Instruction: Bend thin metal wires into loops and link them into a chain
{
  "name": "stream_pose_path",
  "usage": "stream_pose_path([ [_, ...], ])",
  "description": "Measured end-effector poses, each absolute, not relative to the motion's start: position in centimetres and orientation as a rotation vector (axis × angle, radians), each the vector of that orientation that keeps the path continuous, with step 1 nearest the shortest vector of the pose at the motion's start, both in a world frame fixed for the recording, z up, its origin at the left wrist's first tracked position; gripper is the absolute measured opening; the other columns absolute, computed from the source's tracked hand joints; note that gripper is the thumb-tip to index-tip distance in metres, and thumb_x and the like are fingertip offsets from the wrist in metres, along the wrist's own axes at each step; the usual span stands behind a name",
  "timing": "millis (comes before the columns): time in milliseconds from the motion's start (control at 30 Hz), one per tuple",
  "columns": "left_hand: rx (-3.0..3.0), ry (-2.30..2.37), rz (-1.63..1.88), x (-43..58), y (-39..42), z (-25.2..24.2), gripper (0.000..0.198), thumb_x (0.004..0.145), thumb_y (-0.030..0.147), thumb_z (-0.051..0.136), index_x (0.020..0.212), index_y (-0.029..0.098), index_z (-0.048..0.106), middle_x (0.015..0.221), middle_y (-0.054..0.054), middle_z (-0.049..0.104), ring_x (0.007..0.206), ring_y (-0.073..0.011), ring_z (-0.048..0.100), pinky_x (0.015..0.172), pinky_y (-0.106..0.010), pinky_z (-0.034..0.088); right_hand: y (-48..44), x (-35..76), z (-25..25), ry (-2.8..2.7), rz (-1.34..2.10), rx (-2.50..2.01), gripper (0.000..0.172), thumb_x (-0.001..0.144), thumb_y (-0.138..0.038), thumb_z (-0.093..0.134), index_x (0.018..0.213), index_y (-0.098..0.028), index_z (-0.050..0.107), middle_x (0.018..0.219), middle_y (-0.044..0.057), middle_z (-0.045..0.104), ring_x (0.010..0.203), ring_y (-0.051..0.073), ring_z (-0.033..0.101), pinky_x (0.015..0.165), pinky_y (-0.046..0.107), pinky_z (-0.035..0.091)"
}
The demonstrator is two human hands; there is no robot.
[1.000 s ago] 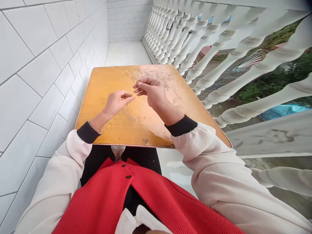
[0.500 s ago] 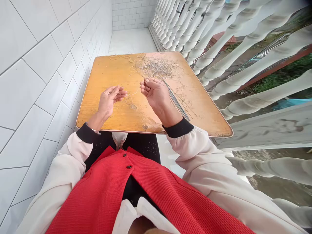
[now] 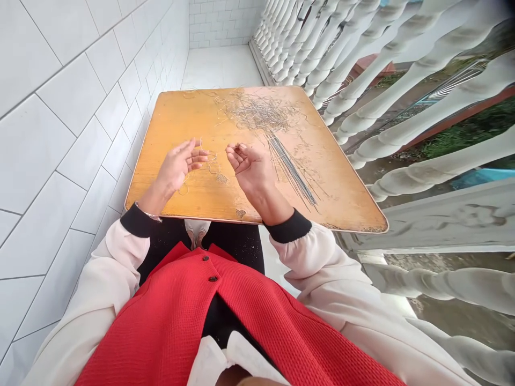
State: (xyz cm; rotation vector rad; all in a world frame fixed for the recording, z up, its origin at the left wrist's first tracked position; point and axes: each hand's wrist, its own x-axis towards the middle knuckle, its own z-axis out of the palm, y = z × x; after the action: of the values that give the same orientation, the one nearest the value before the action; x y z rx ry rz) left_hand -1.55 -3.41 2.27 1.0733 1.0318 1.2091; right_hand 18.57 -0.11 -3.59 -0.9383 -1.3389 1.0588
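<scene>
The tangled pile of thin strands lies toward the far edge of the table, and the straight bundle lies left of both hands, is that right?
Not quite: the head view shows the straight bundle lying to the right of the right hand. The tangled pile does lie toward the far edge of the table.

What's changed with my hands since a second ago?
Your hands have drawn apart. The left hand has opened its fingers; the right hand has come nearer you, showing more of the bundle. Whether anything was let go is too fine to tell. The tangle stays on the table.
</scene>
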Motion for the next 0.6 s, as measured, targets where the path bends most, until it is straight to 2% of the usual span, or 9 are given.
stream_pose_path([
  [67, 1.008, 0.982, 1.258, -0.9, -4.2, 1.6, 0.022, 0.100, 0.039, 0.063, 0.102, 0.018, 0.070, 0.098, -0.006, 0.079, 0.086, -0.0107, 0.075, 0.081, -0.023, 0.056, -0.8, 17.8, -4.2, -1.349, 1.074, -0.894, 0.035, 0.090, -0.058, 0.048, 0.091, -0.025, 0.061, 0.124, 0.012, 0.074, 0.130, 0.028, 0.066, 0.110, 0.046, 0.056],
  [133, 0.955, 0.955, 1.312, -0.3, -4.7, 1.0, 0.016, 0.102, 0.029, 0.059, 0.100, 0.017, 0.070, 0.094, -0.004, 0.079, 0.080, -0.0072, 0.073, 0.080, -0.020, 0.055, -1.8, 16.8, -4.4, -1.292, 1.166, -0.847, 0.028, 0.088, -0.053, 0.053, 0.091, -0.025, 0.060, 0.126, 0.012, 0.075, 0.129, 0.028, 0.067, 0.114, 0.048, 0.053],
  [200, 0.932, 0.959, 1.362, 0.1, -4.9, 0.7, 0.018, 0.104, 0.025, 0.055, 0.098, 0.017, 0.070, 0.086, -0.002, 0.077, 0.073, -0.0053, 0.070, 0.076, -0.018, 0.055, -3.0, 15.9, -4.4, -1.173, 1.326, -0.820, 0.022, 0.083, -0.047, 0.063, 0.090, -0.026, 0.059, 0.123, 0.010, 0.076, 0.125, 0.027, 0.070, 0.114, 0.047, 0.053],
  [267, 0.961, 1.002, 1.415, -0.1, -4.9, 0.7, 0.020, 0.104, 0.027, 0.055, 0.096, 0.016, 0.071, 0.080, -0.001, 0.075, 0.067, -0.0051, 0.068, 0.071, -0.018, 0.054, -3.8, 15.7, -4.2, -1.035, 1.479, -0.821, 0.025, 0.077, -0.044, 0.073, 0.089, -0.026, 0.062, 0.118, 0.008, 0.078, 0.118, 0.025, 0.073, 0.110, 0.043, 0.055],
  [333, 1.044, 1.075, 1.460, -0.8, -4.7, 1.0, 0.019, 0.102, 0.029, 0.059, 0.095, 0.016, 0.071, 0.075, 0.000, 0.074, 0.062, -0.0055, 0.067, 0.065, -0.018, 0.054, -4.1, 16.3, -3.7, -0.923, 1.518, -0.816, 0.030, 0.073, -0.046, 0.080, 0.091, -0.026, 0.067, 0.114, 0.004, 0.079, 0.112, 0.022, 0.074, 0.103, 0.037, 0.058],
  [433, 1.218, 1.190, 1.447, -2.0, -4.5, 1.6, 0.018, 0.100, 0.027, 0.063, 0.090, 0.016, 0.072, 0.068, 0.001, 0.071, 0.056, -0.0056, 0.064, 0.058, -0.018, 0.052, -3.8, 18.2, -2.7, -0.878, 1.312, -0.828, 0.035, 0.074, -0.054, 0.080, 0.095, -0.027, 0.072, 0.110, 0.001, 0.079, 0.103, 0.018, 0.074, 0.090, 0.031, 0.060],
  [500, 1.332, 1.258, 1.376, -2.4, -4.5, 1.9, 0.018, 0.099, 0.021, 0.063, 0.086, 0.015, 0.073, 0.063, 0.002, 0.068, 0.053, -0.0053, 0.063, 0.055, -0.017, 0.050, -3.6, 19.0, -1.6, -1.002, 1.132, -0.920, 0.036, 0.077, -0.054, 0.081, 0.097, -0.026, 0.076, 0.099, 0.002, 0.079, 0.088, 0.015, 0.073, 0.079, 0.027, 0.059],
  [600, 1.479, 1.306, 1.261, -2.2, -4.7, 2.2, 0.018, 0.096, 0.016, 0.065, 0.079, 0.015, 0.072, 0.058, 0.003, 0.064, 0.050, -0.0045, 0.060, 0.051, -0.015, 0.048, -3.5, 18.8, 0.1, -1.306, 1.061, -1.016, 0.034, 0.076, -0.050, 0.085, 0.092, -0.021, 0.080, 0.081, 0.003, 0.076, 0.065, 0.011, 0.065, 0.058, 0.024, 0.053],
])
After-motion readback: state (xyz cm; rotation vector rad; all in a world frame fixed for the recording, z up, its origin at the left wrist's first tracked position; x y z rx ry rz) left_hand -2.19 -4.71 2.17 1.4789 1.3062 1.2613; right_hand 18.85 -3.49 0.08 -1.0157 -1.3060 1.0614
